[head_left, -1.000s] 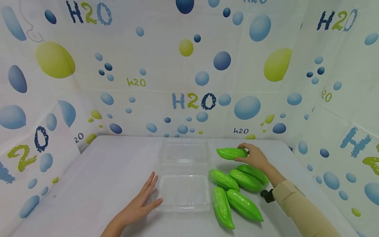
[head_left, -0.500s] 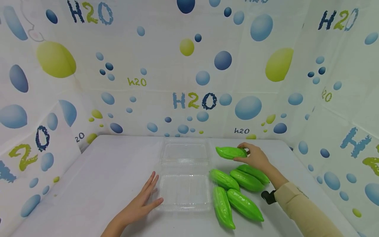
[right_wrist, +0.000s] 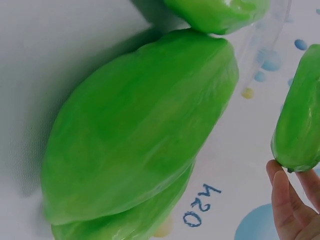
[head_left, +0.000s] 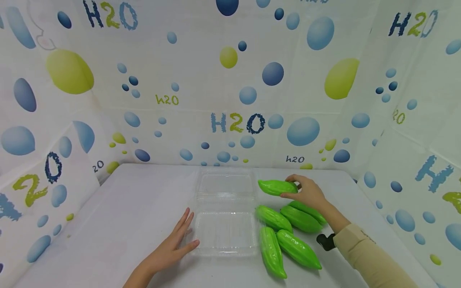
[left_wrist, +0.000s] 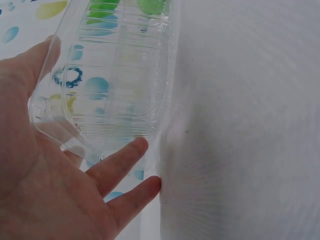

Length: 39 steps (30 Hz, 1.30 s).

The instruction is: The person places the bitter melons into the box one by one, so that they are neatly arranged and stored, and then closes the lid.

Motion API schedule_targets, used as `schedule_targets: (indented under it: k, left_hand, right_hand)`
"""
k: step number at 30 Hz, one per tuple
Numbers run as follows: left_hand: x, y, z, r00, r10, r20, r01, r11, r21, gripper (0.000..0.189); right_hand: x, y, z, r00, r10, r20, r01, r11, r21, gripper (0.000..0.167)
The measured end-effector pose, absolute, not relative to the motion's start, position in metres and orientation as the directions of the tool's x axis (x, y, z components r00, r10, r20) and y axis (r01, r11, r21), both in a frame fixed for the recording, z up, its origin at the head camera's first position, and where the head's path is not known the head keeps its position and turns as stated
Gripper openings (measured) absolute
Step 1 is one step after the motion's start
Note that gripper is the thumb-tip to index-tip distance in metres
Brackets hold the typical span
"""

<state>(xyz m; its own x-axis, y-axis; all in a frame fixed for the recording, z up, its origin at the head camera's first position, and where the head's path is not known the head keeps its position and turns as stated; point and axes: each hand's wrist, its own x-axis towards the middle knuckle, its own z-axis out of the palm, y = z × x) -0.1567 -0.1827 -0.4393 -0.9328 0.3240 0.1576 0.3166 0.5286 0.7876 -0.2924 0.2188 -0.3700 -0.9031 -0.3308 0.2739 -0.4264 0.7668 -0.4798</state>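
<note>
Over the white table (head_left: 144, 192), pinching a green vegetable (head_left: 275, 187) by one end in the right hand (head_left: 309, 193), just beside the clear box (head_left: 227, 253), with the left hand (head_left: 173, 242) spread wide opposite; careful, could slip from that one-end pinch and jolt the box

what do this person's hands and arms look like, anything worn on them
The left hand and right hand are both bare. A plain beige sleeve covers the right forearm, with a small black object by its cuff. No sleeve shows on the visible left wrist.
</note>
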Motion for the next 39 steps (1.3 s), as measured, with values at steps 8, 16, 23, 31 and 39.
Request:
schedule_targets:
  k: [8, 16, 23, 31, 39]
  left_hand:
    - [-0.159, -0.183, -0.442, -0.929, 0.328, 0.169, 0.325, 0.512, 0.795, 0.08]
    - [-0.159, -0.184, -0.443, -0.93, 0.334, 0.15, 0.312, 0.508, 0.803, 0.079]
    - [-0.158, -0.183, -0.441, -0.933, 0.334, 0.136, 0.3, 0.506, 0.809, 0.08]
    - [-0.158, -0.183, -0.441, -0.936, 0.328, 0.125, 0.289, 0.516, 0.806, 0.08]
    - [-0.158, -0.183, -0.441, -0.938, 0.322, 0.128, 0.289, 0.526, 0.8, 0.08]
  right_hand:
    - [-0.289, 0.212, -0.369, -0.897, -0.332, 0.292, -0.437, 0.766, -0.472, 0.055]
    - [-0.286, 0.205, -0.368, -0.888, -0.342, 0.308, -0.454, 0.763, -0.461, 0.055]
    - [-0.281, 0.197, -0.365, -0.875, -0.354, 0.329, -0.475, 0.757, -0.449, 0.055]
    - [-0.277, 0.187, -0.364, -0.869, -0.36, 0.339, -0.486, 0.748, -0.452, 0.053]
    - [-0.272, 0.178, -0.365, -0.867, -0.367, 0.338, -0.492, 0.74, -0.458, 0.052]
